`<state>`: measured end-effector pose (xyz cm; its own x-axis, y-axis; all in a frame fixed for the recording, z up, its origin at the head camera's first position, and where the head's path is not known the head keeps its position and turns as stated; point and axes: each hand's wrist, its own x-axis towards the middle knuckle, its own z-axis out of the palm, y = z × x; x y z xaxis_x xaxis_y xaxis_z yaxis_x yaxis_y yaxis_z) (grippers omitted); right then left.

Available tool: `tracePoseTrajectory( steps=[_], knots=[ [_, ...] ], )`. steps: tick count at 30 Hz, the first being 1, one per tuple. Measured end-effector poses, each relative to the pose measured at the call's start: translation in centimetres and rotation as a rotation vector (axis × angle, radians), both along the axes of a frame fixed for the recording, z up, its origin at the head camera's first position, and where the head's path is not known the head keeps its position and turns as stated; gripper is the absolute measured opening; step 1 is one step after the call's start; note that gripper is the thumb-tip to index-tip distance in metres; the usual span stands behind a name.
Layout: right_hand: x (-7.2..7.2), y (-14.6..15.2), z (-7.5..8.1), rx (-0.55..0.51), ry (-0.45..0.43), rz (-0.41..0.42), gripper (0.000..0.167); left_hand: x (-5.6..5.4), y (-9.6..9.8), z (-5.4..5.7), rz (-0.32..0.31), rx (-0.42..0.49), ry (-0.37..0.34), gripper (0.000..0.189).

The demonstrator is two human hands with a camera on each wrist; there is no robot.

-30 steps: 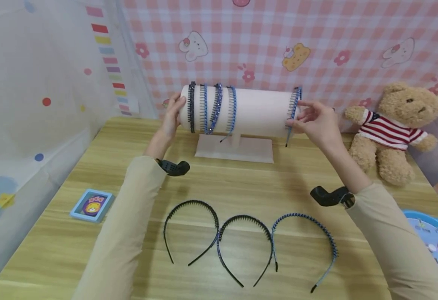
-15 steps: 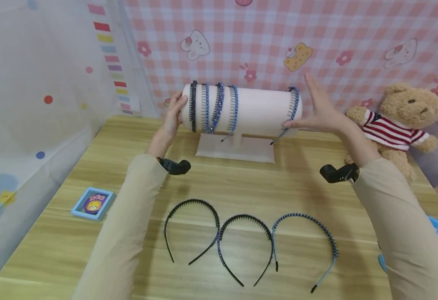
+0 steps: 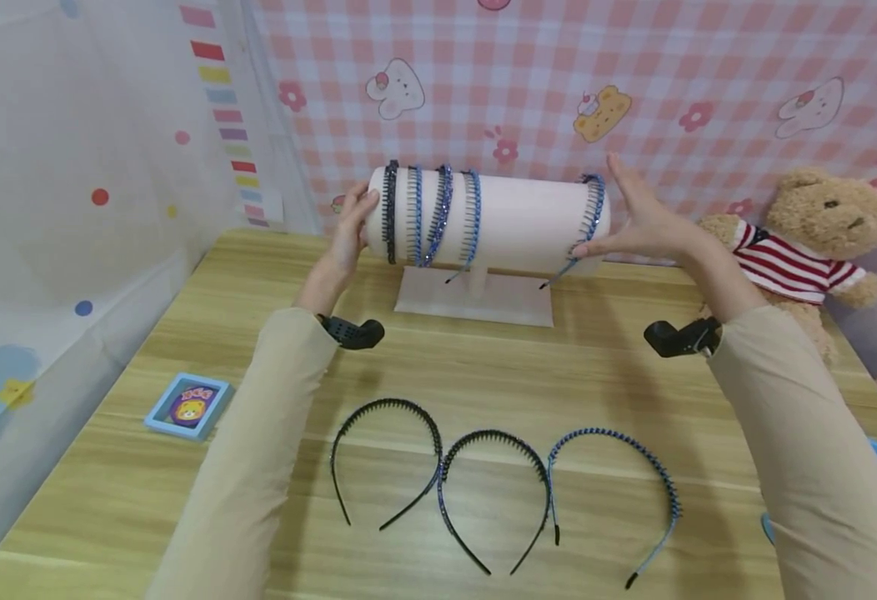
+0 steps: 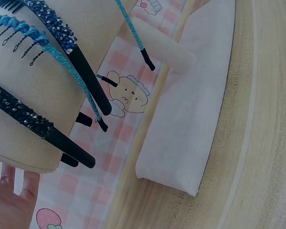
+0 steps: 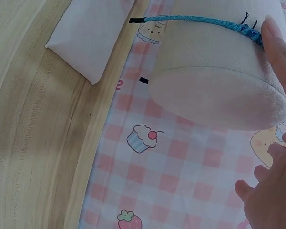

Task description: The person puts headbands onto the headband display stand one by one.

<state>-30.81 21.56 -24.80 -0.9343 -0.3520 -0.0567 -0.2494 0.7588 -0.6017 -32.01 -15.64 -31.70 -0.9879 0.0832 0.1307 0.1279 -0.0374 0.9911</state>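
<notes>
Head view faces forward and down across the counter [image 3: 483, 375]. Wrist views sit close in, at opposite ends of the display roll [image 3: 536, 218]; both catch its base [image 4: 186, 114].

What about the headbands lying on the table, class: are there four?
No, the head view shows three headbands on the table.

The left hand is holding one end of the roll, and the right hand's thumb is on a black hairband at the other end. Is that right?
Not quite! The hairband by the right hand's thumb is blue, as the right wrist view shows. The left hand does hold the roll's other end.
</notes>
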Motion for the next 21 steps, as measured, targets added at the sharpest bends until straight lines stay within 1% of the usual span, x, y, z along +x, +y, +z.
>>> tracePoseTrajectory(
  steps=[4, 8, 13, 15, 17, 19, 21],
  knots=[
    [0.0, 0.0, 0.1, -0.001, -0.009, 0.013, 0.121, 0.0, 0.0, 0.0, 0.002, -0.007, 0.004, 0.053],
    [-0.1, -0.1, 0.2, -0.011, -0.018, 0.046, 0.115, 0.0, 0.1, 0.0, 0.01, -0.008, 0.003, 0.053],
    [-0.2, -0.3, 0.3, -0.036, -0.042, 0.064, 0.106, 0.0, 0.1, 0.1, 0.011, -0.015, 0.002, 0.054],
    [-0.3, -0.6, 0.4, -0.054, -0.017, 0.09, 0.101, 0.0, 0.1, 0.0, 0.011, -0.015, 0.0, 0.054],
    [-0.3, -0.9, 0.4, -0.055, 0.028, 0.129, 0.096, 0.0, 0.1, 0.0, 0.009, -0.012, -0.001, 0.054],
    [-0.3, -1.2, 0.5, -0.033, 0.08, 0.163, 0.093, 0.0, 0.1, -0.1, 0.006, -0.012, 0.0, 0.054],
    [-0.3, -1.6, 0.7, 0.016, 0.13, 0.179, 0.094, -0.1, 0.1, -0.1, 0.006, -0.011, -0.002, 0.054]
  ],
)
